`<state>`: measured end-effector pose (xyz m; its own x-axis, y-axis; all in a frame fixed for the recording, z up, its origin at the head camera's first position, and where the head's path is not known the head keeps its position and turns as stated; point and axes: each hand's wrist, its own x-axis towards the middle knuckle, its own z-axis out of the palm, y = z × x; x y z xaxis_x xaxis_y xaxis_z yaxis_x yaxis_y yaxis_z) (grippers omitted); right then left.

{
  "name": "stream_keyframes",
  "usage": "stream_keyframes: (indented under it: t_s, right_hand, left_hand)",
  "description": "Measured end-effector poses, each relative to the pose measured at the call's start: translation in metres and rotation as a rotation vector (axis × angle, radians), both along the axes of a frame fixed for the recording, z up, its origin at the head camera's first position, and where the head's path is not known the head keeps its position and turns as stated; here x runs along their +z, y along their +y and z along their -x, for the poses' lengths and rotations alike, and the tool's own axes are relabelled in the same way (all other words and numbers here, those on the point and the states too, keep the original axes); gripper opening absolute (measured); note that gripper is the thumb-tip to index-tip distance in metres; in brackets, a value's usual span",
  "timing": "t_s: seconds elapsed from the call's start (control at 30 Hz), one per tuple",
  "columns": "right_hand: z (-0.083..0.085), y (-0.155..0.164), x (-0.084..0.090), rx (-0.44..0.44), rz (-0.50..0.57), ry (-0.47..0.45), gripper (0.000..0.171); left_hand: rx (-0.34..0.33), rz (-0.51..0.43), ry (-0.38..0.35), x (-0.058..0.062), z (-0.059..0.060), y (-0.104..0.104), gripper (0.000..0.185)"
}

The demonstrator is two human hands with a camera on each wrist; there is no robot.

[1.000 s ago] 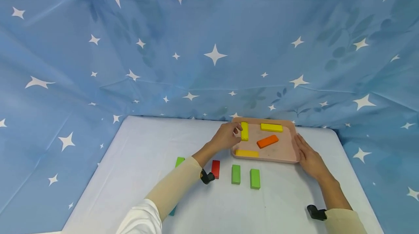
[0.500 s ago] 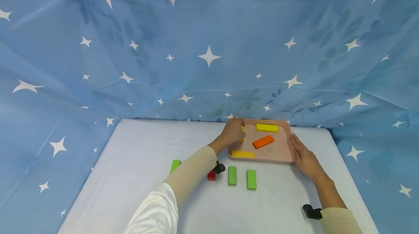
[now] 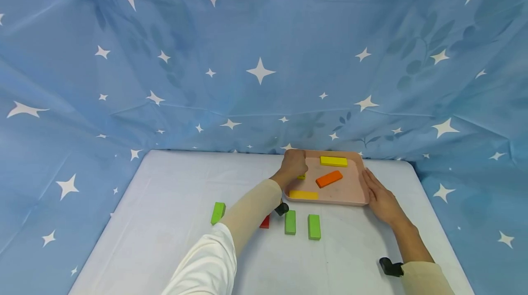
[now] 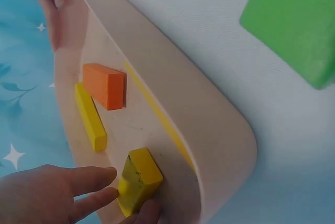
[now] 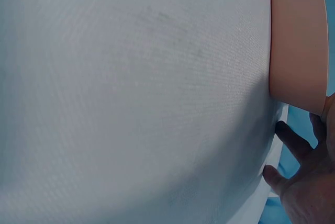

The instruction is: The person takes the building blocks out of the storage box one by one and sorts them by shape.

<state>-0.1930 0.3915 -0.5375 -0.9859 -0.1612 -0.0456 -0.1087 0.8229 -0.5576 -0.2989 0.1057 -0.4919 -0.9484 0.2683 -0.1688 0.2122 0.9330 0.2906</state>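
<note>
A shallow pink tray (image 3: pixel 350 189) stands near the far edge of the table. At its left end my left hand (image 3: pixel 294 164) reaches over the rim and pinches a yellow block (image 4: pixel 142 176), thumb on one side and fingers on the other. Most of that block is hidden under the hand in the head view. Also in the tray lie an orange block (image 3: pixel 329 179), a yellow block (image 3: pixel 333 161) along the back wall and another yellow block (image 3: pixel 303 194) along the front wall. My right hand (image 3: pixel 383 201) rests with straight fingers against the tray's right outer side.
In front of the tray are two green blocks, one (image 3: pixel 290 222) left of the other (image 3: pixel 314 227). A red block (image 3: pixel 265 222) is partly covered by the left forearm; farther left lies a green block (image 3: pixel 218 213). A blue star-patterned curtain (image 3: pixel 185 79) hangs behind the table.
My left hand has come over the yellow block at the tray's left end and taken hold of it. The left forearm now partly covers the red block. My right hand stays at the tray.
</note>
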Motion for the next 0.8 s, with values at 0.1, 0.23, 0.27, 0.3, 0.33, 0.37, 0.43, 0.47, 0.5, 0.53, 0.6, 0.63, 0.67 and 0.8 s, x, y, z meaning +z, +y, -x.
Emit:
stream_keyframes:
  t_s: [0.1, 0.23, 0.27, 0.3, 0.33, 0.37, 0.43, 0.47, 0.5, 0.53, 0.6, 0.63, 0.67, 0.8]
  right_hand:
    - [0.001, 0.000, 0.000, -0.002, -0.004, -0.019, 0.056]
    - [0.001, 0.000, -0.001, -0.004, -0.006, -0.020, 0.056]
    - [0.001, 0.000, -0.001, -0.004, -0.004, -0.019, 0.056]
    - [0.001, 0.000, -0.001, -0.004, -0.004, -0.019, 0.056]
    - [0.001, 0.000, -0.002, -0.004, -0.004, -0.015, 0.056]
    - [0.000, 0.001, -0.002, -0.004, -0.003, -0.009, 0.056]
    - [0.000, 0.001, -0.002, -0.003, 0.002, -0.004, 0.055]
    - [0.000, 0.001, -0.001, -0.004, 0.002, -0.002, 0.055]
    - [0.000, 0.001, -0.002, -0.003, 0.001, 0.004, 0.055]
    - [-0.001, 0.002, -0.002, -0.002, 0.003, 0.009, 0.055]
    - [0.000, 0.001, -0.002, -0.001, 0.006, 0.010, 0.055]
    - [0.000, 0.001, -0.002, -0.001, 0.007, 0.014, 0.055]
    - [0.000, 0.001, -0.002, 0.000, 0.007, 0.015, 0.055]
    - [0.000, 0.001, -0.002, 0.001, 0.011, 0.013, 0.055]
  left_hand:
    - [-0.013, 0.056, 0.031, -0.001, 0.000, 0.002, 0.020]
    - [-0.005, 0.102, 0.063, -0.002, -0.001, 0.005, 0.026]
    - [0.004, 0.099, 0.063, -0.002, -0.001, 0.006, 0.027]
    - [0.006, 0.106, 0.071, -0.002, -0.002, 0.007, 0.028]
    - [0.020, 0.086, 0.068, -0.002, -0.002, 0.008, 0.030]
    - [0.029, 0.073, 0.065, -0.004, -0.003, 0.008, 0.031]
    - [0.046, 0.038, 0.064, -0.006, -0.004, 0.010, 0.032]
    - [0.055, 0.016, 0.061, -0.007, -0.004, 0.010, 0.032]
    - [0.061, 0.002, 0.062, -0.009, -0.004, 0.011, 0.032]
    - [0.066, -0.007, 0.062, -0.010, -0.005, 0.011, 0.033]
    - [0.076, -0.024, 0.051, -0.009, -0.006, 0.012, 0.032]
    - [0.076, -0.023, 0.047, -0.009, -0.007, 0.013, 0.032]
    - [0.082, -0.033, 0.037, -0.008, -0.007, 0.013, 0.032]
    - [0.097, -0.038, 0.013, -0.008, -0.007, 0.015, 0.029]
